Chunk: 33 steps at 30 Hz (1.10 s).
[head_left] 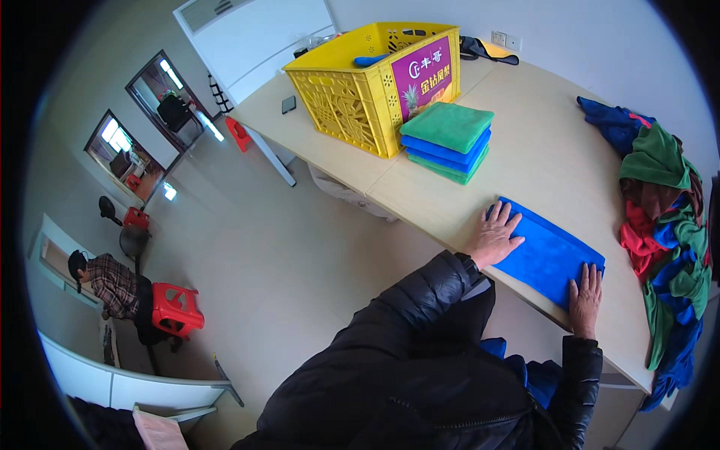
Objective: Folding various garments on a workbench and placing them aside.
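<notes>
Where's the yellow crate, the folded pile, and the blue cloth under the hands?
Yellow crate (379,106), head view: its side wall.
Folded pile (450,126), head view: green top.
Blue cloth (543,250), head view: its middle.

We rest our left hand (493,238) flat, pointing toward one o'clock, and our right hand (586,301), palm down at its four o'clock, pointing toward twelve.

Hands: two, left hand (493,238) and right hand (586,301). Flat blue cloth (541,251) under them: one. Stack of folded cloths (450,129): one, exact layers unclear. Heap of loose cloths (656,161): one, pieces too tangled to count. Yellow crate (337,105): one. Phone (289,104): one. Wall sockets (498,37): two. Seated person (116,285): one. Red stools (159,300): at least two.
</notes>
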Each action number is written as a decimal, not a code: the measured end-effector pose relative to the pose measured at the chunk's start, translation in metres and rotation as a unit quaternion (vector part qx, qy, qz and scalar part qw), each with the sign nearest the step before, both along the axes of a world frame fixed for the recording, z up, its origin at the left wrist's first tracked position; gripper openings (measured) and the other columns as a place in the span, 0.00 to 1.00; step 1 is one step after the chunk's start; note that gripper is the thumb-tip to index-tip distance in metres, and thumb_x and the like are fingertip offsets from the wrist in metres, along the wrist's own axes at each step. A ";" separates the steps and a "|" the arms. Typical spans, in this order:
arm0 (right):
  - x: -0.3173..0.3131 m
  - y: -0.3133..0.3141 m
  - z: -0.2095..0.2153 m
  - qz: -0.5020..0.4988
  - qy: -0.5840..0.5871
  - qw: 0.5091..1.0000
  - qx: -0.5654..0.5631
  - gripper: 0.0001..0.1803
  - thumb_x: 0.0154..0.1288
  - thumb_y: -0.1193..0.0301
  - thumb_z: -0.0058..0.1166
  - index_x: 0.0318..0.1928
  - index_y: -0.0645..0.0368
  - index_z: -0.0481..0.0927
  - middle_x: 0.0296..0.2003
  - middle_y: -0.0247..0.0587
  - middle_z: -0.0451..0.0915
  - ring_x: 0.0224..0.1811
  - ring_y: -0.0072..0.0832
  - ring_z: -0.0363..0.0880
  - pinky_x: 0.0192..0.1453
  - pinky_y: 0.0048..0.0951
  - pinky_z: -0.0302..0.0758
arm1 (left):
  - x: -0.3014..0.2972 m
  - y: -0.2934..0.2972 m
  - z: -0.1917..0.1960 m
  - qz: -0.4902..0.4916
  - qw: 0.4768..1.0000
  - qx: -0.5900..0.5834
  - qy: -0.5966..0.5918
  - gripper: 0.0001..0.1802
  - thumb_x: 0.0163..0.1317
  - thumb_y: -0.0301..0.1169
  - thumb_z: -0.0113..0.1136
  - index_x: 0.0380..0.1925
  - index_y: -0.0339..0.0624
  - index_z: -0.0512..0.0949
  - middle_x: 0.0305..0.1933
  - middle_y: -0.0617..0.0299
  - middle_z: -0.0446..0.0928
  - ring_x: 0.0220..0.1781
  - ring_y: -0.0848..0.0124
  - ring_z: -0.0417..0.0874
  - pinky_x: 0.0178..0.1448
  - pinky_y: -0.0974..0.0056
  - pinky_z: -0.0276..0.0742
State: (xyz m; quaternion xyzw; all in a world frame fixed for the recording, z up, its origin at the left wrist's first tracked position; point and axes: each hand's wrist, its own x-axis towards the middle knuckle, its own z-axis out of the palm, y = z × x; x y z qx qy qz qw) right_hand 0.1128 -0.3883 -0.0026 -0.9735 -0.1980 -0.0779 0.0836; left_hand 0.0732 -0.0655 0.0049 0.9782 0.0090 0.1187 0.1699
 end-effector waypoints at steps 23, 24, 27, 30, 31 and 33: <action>-0.034 0.045 0.032 -0.001 -0.053 0.999 0.007 0.33 0.75 0.51 0.47 0.74 0.51 0.63 0.74 0.47 0.60 0.79 0.47 0.53 0.80 0.55 0.48 | -0.002 -0.035 -0.002 -0.071 0.990 0.117 -0.044 0.33 0.74 0.54 0.45 0.74 0.53 0.63 0.80 0.51 0.56 0.81 0.51 0.52 0.80 0.37 0.42; -0.036 0.057 0.031 -0.012 -0.050 0.999 0.008 0.33 0.75 0.51 0.47 0.74 0.51 0.63 0.74 0.47 0.60 0.79 0.47 0.53 0.80 0.55 0.48 | -0.001 -0.042 -0.001 -0.099 0.987 0.116 -0.040 0.33 0.74 0.54 0.45 0.74 0.54 0.63 0.80 0.51 0.56 0.81 0.52 0.52 0.80 0.37 0.42; -0.034 0.072 0.022 0.036 -0.023 0.999 0.023 0.33 0.75 0.49 0.46 0.74 0.50 0.64 0.74 0.46 0.61 0.79 0.48 0.53 0.80 0.55 0.48 | 0.004 -0.047 -0.002 -0.134 0.983 0.118 -0.032 0.33 0.74 0.53 0.44 0.74 0.54 0.63 0.80 0.52 0.56 0.81 0.52 0.52 0.80 0.39 0.43; -0.028 0.064 0.013 0.032 -0.026 0.999 0.025 0.34 0.76 0.46 0.43 0.74 0.50 0.64 0.75 0.46 0.60 0.79 0.47 0.52 0.80 0.54 0.47 | 0.003 -0.034 -0.005 -0.140 0.983 0.122 -0.017 0.32 0.74 0.53 0.44 0.74 0.55 0.63 0.80 0.54 0.56 0.81 0.53 0.52 0.80 0.41 0.44; -0.026 0.058 0.011 0.028 -0.024 0.999 0.026 0.34 0.76 0.46 0.43 0.74 0.50 0.64 0.75 0.46 0.60 0.79 0.47 0.52 0.80 0.54 0.47 | 0.003 -0.029 -0.005 -0.131 0.984 0.124 -0.016 0.33 0.74 0.54 0.44 0.75 0.55 0.62 0.80 0.54 0.55 0.81 0.53 0.52 0.80 0.42 0.45; -0.020 0.035 0.011 -0.007 -0.030 0.999 0.014 0.35 0.76 0.44 0.40 0.74 0.51 0.64 0.75 0.46 0.60 0.79 0.47 0.52 0.81 0.53 0.47 | 0.008 -0.019 -0.004 -0.113 0.985 0.129 -0.021 0.33 0.75 0.54 0.43 0.75 0.56 0.61 0.80 0.55 0.55 0.82 0.53 0.51 0.80 0.44 0.46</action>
